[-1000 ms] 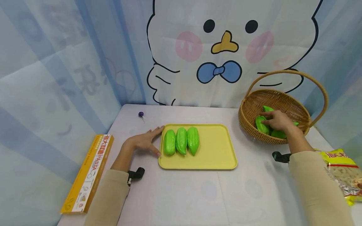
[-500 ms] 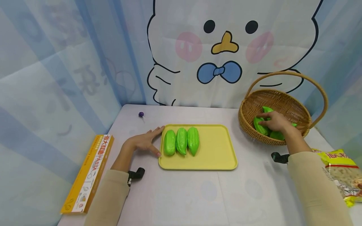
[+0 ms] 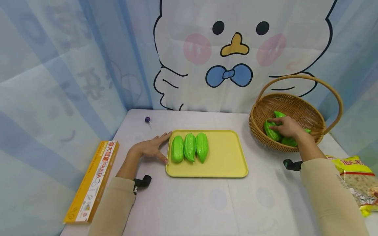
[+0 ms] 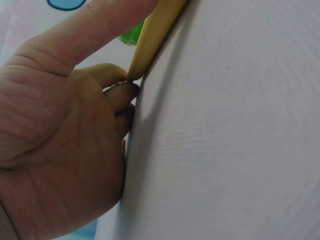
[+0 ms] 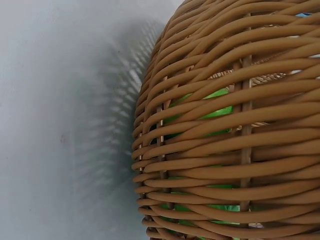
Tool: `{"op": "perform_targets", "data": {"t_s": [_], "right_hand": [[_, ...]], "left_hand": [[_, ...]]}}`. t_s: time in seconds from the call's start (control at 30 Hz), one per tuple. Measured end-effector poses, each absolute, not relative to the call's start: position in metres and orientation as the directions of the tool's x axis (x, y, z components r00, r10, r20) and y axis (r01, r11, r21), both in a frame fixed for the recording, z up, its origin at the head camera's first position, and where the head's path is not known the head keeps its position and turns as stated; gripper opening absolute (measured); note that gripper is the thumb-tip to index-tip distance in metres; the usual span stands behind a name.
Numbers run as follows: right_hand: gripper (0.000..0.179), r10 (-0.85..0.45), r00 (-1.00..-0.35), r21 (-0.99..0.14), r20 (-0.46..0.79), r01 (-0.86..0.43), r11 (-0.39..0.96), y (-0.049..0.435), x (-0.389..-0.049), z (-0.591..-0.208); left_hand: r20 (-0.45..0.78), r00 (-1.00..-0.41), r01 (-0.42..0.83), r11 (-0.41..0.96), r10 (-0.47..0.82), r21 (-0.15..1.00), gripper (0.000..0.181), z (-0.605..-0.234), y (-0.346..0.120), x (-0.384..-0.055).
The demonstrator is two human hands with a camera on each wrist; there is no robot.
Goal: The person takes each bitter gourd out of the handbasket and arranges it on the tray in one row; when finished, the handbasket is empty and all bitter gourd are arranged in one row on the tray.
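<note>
In the head view, my left hand (image 3: 150,147) lies spread at the left edge of the yellow tray (image 3: 225,154), thumb and fingertips touching its rim. The left wrist view shows the thumb and fingers against that rim. Side by side on the tray's left half lie three glossy, ridged green bitter melons (image 3: 189,147). My right hand (image 3: 289,127) reaches into the wicker basket (image 3: 301,106) and grips a green bitter melon (image 3: 270,130) between thumb and fingers. Other bitter melons (image 3: 289,141) lie under and around this hand. The right wrist view shows mostly the basket's wall (image 5: 240,140), hiding the hand.
The basket's tall handle (image 3: 338,98) arches over its opening. A yellow pasta box (image 3: 91,182) lies at the table's left edge. A snack bag (image 3: 358,180) is beside the right forearm. A purple lollipop (image 3: 147,120) lies at the back left.
My right hand has shifted slightly left within the basket, and the bitter melon under its fingers has moved left with it. The left hand and the tray have stayed in place.
</note>
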State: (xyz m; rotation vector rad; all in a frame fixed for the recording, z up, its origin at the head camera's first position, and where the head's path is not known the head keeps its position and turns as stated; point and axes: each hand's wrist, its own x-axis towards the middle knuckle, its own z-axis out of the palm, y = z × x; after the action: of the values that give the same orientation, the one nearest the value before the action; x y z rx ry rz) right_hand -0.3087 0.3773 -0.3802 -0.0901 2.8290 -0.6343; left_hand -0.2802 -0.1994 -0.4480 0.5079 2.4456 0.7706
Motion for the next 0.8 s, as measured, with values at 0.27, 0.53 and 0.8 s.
{"op": "perform_targets", "data": {"t_s": [0.27, 0.53, 0.8], "right_hand": [[0.055, -0.125, -0.980, -0.468, -0.155, -0.039, 0.883, 0.377, -0.309, -0.376], [0.057, -0.110, -0.986, -0.510, -0.127, -0.030, 0.860, 0.378, -0.308, -0.370], [0.055, -0.096, -0.992, -0.524, -0.077, -0.041, 0.851, 0.379, -0.309, -0.367]], "left_hand": [[-0.360, -0.793, 0.192, 0.762, 0.492, 0.619, 0.138, -0.449, -0.199, -0.281], [-0.366, -0.790, 0.186, 0.762, 0.491, 0.620, 0.138, -0.449, -0.199, -0.281], [-0.371, -0.792, 0.188, 0.772, 0.485, 0.608, 0.138, -0.448, -0.200, -0.280]]}}
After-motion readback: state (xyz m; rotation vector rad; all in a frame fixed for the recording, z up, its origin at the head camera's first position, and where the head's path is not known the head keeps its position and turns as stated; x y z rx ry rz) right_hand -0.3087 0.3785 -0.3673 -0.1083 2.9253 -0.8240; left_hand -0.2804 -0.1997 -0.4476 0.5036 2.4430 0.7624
